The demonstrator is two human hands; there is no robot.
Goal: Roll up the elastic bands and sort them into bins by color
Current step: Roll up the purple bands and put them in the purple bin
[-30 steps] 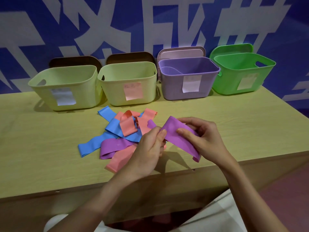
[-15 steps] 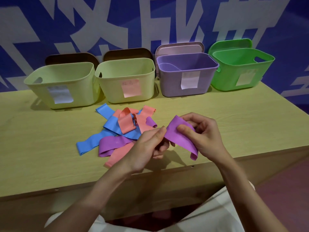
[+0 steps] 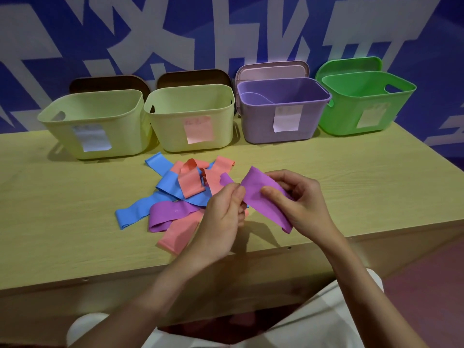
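Left hand (image 3: 223, 212) and right hand (image 3: 298, 199) each pinched the purple band (image 3: 261, 200) above the desk (image 3: 351, 177), fingers curled round it.

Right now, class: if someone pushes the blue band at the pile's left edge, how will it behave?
Probably floppy: the blue band lies flat and wavy on the table. Likely light, being a thin strip. It may bunch rather than slide, since its far end sits under the purple band.

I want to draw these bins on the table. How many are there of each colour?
pale yellow bins: 2
purple bin: 1
green bin: 1
Total: 4
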